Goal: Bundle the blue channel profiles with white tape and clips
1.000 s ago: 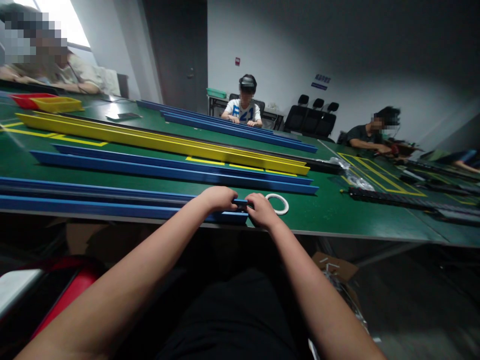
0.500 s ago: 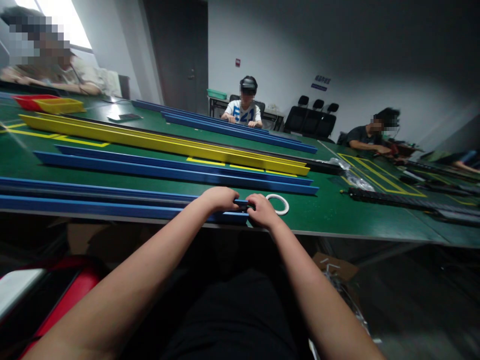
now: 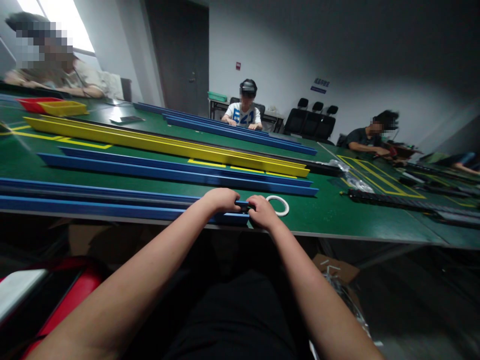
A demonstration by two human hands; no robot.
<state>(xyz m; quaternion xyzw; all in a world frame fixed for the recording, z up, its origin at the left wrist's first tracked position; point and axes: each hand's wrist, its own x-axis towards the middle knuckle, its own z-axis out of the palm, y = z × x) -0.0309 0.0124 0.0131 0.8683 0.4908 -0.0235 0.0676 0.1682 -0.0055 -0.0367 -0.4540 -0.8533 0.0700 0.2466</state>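
Note:
A long blue channel (image 3: 123,196) lies along the table's near edge, with both hands at its right end. My left hand (image 3: 224,201) is closed over this channel just short of the end, its fingers curled down into it. Close by on the right, my right hand (image 3: 261,212) is closed with its fingertips pinching at the channel's end. Something small and dark shows between the hands, too small to make out. A white roll of tape (image 3: 278,205) lies flat just right of my right hand. My fingertips are partly hidden.
Beyond lie another blue channel (image 3: 180,175) and a yellow channel (image 3: 165,148) on the green table (image 3: 337,220). Dark strips (image 3: 390,199) lie to the right. Red and yellow trays (image 3: 63,108) stand far left. Several people sit around the table.
The view has shifted very slightly. Both hands stay at the blue channel's end, in almost the same grip.

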